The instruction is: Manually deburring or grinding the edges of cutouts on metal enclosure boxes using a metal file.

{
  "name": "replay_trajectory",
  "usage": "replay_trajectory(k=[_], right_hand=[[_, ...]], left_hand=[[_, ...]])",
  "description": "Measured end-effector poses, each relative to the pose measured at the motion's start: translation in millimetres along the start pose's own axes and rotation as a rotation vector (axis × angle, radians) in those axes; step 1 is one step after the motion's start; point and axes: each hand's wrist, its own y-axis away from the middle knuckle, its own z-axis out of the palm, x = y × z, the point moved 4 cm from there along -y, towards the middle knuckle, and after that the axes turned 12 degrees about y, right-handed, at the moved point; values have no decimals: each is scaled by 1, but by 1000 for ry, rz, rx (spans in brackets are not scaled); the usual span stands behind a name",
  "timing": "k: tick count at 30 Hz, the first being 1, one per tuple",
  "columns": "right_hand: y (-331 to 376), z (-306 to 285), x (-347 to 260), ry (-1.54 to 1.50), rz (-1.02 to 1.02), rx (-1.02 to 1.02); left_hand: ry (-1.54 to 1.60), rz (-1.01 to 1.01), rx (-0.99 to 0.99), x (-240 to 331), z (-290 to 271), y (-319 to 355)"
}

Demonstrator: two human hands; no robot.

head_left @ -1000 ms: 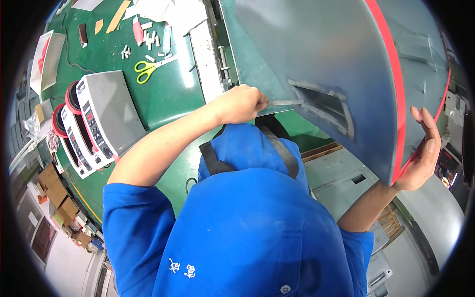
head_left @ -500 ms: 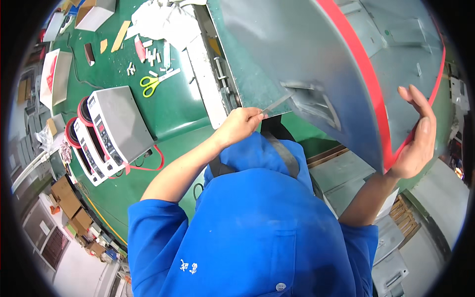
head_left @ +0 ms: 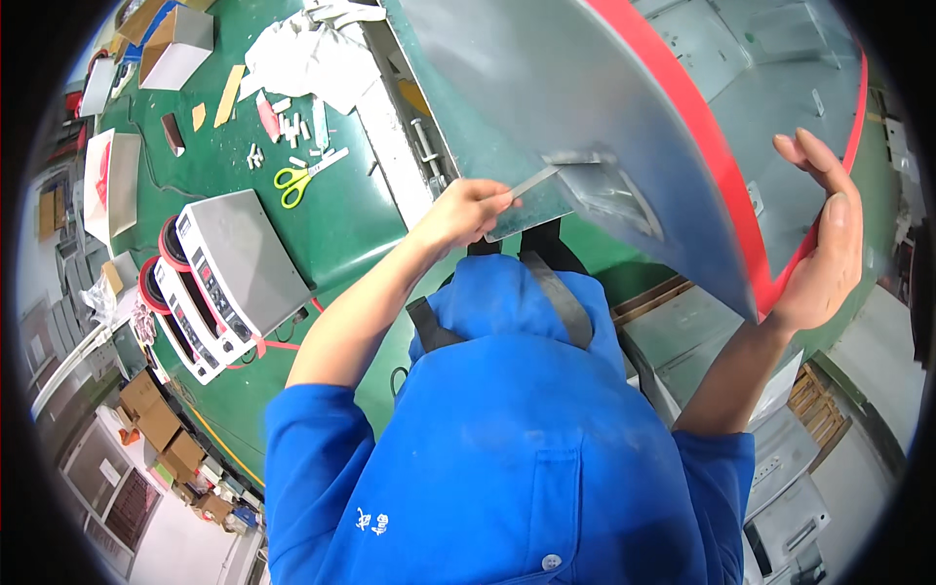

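A large grey sheet-metal box [head_left: 575, 88] with a red-trimmed rim stands tilted before me, its open side to the right. My left hand [head_left: 464, 212] pinches the end of a thin, flat metal strip [head_left: 536, 181] between thumb and fingers. The strip's far end meets the edge of a rectangular cutout [head_left: 609, 192] in the box's wall; whether it goes inside is unclear. At the box's near right corner, my right hand [head_left: 824, 244] grips the red trim [head_left: 721, 127] with its palm against the corner, fingers curved upward.
On the green bench at left lie yellow-green scissors [head_left: 292, 185], white cloth [head_left: 312, 58] and several small white pieces [head_left: 294, 127]. Two grey machines with red-rimmed discs [head_left: 234, 253] stand nearer on the left. A wooden pallet [head_left: 817, 405] shows at lower right.
My left hand has moved a little up and away from me, with the strip still at the cutout. The whole view has shifted slightly. My right hand stays on the box's corner.
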Motion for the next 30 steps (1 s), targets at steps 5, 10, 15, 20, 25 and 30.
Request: replay_trajectory(k=[5,10,15,20,25,30], right_hand=[[-1,4,5,-41,-20,-10],[-1,3,0,-33,29,-22],[0,3,3,-90,-31,-20],[-1,2,4,-62,-63,-35],[0,2,6,-94,-55,1],[0,0,5,-73,-89,-5]], left_hand=[[1,-36,32,-9,-13,8],[-8,-25,34,1,-1,-3],[11,-72,2,-6,-15,1],[-10,-62,-36,0,-19,-4],[-64,-37,-83,12,-9,-17],[-9,-62,-55,-5,-23,-3]])
